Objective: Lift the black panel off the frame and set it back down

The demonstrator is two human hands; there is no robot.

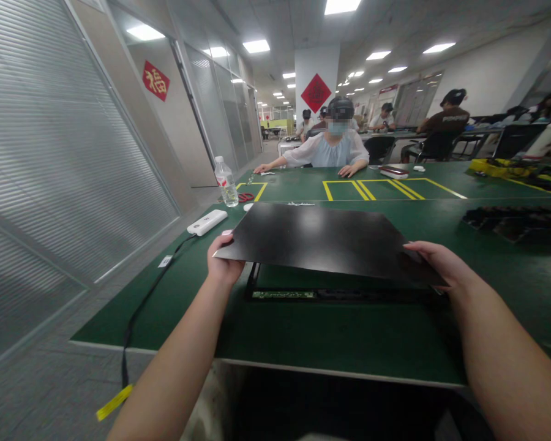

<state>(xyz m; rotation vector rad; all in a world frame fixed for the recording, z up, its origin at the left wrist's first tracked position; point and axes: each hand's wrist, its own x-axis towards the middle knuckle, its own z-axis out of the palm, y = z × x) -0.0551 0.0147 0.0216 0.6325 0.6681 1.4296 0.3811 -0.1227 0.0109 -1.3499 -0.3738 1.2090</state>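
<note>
Between my two hands a thin, flat, dark rectangular panel (pixel 321 239) is held above the green table. My left hand (pixel 224 260) grips its left edge, thumb on top and fingers beneath. At the right edge my right hand (pixel 441 263) is closed on it the same way. Under the panel lies a black rectangular frame (pixel 250 283) on the table, with a strip of green circuit board (pixel 282 295) along its near side. Most of that frame is hidden by the panel.
A white power bank (pixel 207 222) with a black cable, a water bottle (pixel 226 182) and red-handled scissors (pixel 245 197) stand left on the green table (pixel 340 343). Dark parts (pixel 517 223) lie right. Across sits a masked person (pixel 333 144), hands on the table.
</note>
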